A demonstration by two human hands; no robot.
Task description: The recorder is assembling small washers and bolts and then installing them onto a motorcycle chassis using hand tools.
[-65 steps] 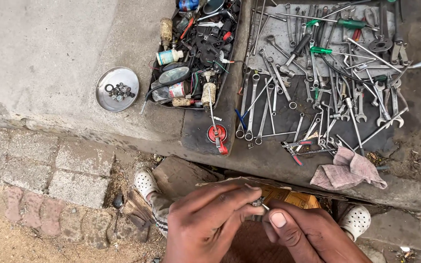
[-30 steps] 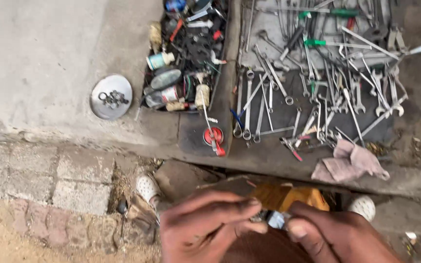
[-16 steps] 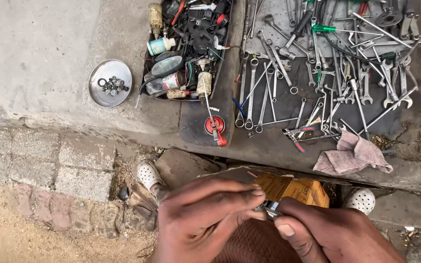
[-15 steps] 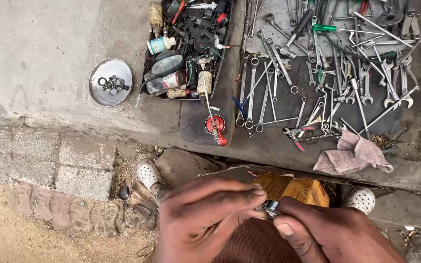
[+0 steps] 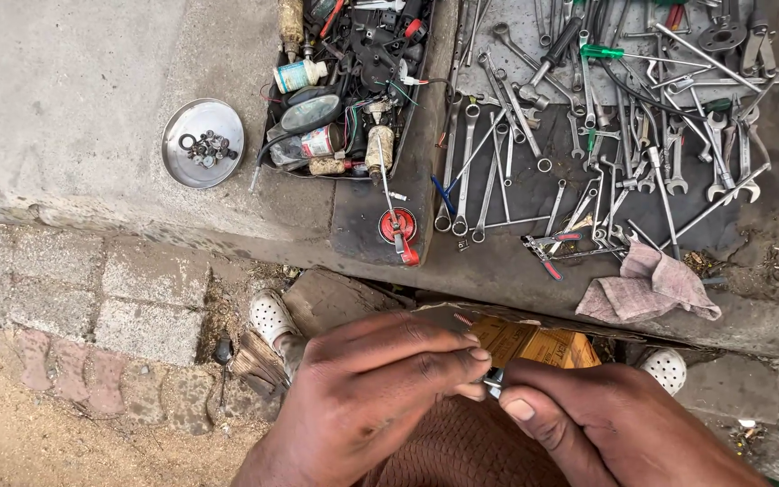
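Closer now, two hands—left hand (image 5: 380,392), right hand (image 5: 606,424)—fingers pinching one small metal part (image 5: 494,382).

Head camera, looking steeply down

It sits close above the left hand (image 5: 380,397) and right hand (image 5: 606,424); spanners (image 5: 588,162) lie farther ahead on the ground.

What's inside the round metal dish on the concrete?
The round metal dish holds a small cluster of dark washers, rings and nuts near its centre. Anything beneath that pile is covered, so it cannot be seen.

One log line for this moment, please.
left hand: grip on small metal part | right hand: same part | behind: spanners, round dish
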